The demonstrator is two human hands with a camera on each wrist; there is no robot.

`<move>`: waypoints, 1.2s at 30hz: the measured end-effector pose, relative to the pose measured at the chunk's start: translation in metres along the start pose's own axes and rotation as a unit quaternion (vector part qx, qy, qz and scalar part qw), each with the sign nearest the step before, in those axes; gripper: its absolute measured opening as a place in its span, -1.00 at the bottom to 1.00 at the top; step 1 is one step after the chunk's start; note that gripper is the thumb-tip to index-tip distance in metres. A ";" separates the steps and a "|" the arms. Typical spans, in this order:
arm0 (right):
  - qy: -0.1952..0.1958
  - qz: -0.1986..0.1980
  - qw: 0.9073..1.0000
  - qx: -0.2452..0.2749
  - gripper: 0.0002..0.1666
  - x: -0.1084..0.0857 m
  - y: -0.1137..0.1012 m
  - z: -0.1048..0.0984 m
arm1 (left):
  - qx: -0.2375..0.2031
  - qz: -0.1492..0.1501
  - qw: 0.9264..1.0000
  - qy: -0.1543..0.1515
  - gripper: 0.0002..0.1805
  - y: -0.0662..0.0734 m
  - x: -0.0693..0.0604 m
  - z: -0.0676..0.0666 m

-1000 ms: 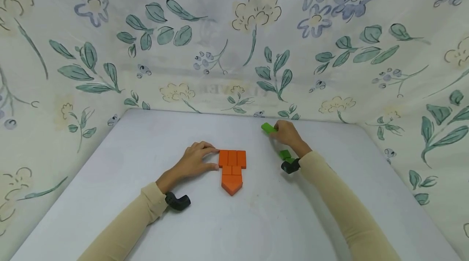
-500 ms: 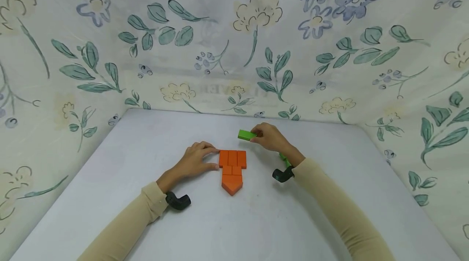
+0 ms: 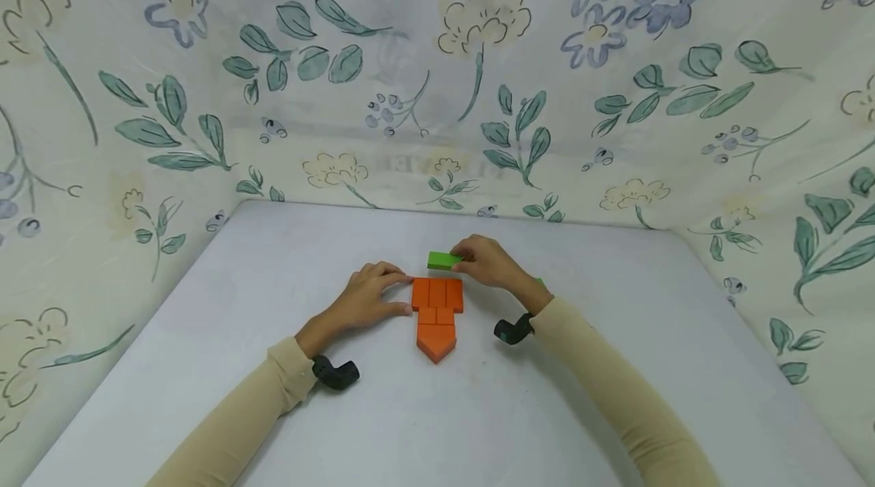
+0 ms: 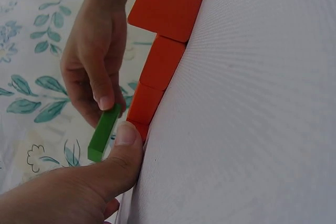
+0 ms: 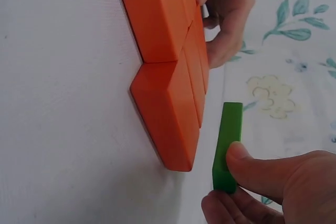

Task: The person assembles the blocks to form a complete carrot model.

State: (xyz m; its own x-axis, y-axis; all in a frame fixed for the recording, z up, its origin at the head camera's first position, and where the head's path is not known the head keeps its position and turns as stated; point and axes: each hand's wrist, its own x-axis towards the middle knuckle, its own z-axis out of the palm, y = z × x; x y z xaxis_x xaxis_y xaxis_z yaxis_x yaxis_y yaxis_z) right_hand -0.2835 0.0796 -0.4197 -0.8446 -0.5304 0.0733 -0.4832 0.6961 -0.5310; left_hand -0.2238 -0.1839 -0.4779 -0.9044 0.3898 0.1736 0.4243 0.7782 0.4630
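Several orange blocks (image 3: 437, 295) lie flat together on the table, a row of three upright ones above two small ones and a pointed one. At their left side, my left hand (image 3: 367, 295) touches the row with thumb and index finger spread along it. My right hand (image 3: 491, 261) pinches one end of a green block (image 3: 442, 260), holding it just beyond the orange row. In the right wrist view, the thumb lies on the flat face of the green block (image 5: 229, 140). A gap separates the green block from the orange ones.
Another bit of green (image 3: 539, 282) shows behind the right wrist, mostly hidden. The white table (image 3: 437, 426) ends at a flowered cloth backdrop (image 3: 383, 115). A dark wrist device (image 3: 335, 373) sits on the left wrist, a similar device (image 3: 513, 330) on the right.
My right hand has brought the green block leftward from the far right to above the orange row, turning it level. My left hand and the orange blocks have stayed put.
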 end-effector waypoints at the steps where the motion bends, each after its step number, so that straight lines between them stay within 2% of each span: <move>1: -0.003 0.002 1.000 0.001 -0.64 0.001 0.000 0.001 | -0.001 0.001 1.000 0.001 -0.30 0.000 0.000 0.000; 8: -0.041 0.036 0.998 -0.001 -0.64 0.007 -0.002 0.008 | -0.008 0.004 1.000 -0.001 -0.31 -0.003 0.000 0.002; 13: -0.064 0.042 0.997 -0.004 -0.65 0.010 -0.001 0.009 | -0.007 0.010 1.000 0.004 -0.31 -0.004 0.000 0.004; 19: -0.094 0.045 0.995 -0.005 -0.66 0.014 0.001 0.006 | -0.008 0.003 1.000 0.000 -0.31 -0.003 0.000 0.003; 36: -0.101 0.036 0.994 0.000 -0.66 0.014 0.001 0.007 | -0.002 -0.005 1.000 -0.003 -0.32 -0.001 0.001 0.002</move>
State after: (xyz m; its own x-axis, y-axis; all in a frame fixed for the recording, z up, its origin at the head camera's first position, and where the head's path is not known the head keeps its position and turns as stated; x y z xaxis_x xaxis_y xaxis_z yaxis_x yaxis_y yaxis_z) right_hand -0.2936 0.0691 -0.4253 -0.8137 -0.5652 -0.1360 -0.4224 0.7356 -0.5295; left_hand -0.2250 -0.1832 -0.4799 -0.9084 0.3844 0.1645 0.4148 0.7799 0.4688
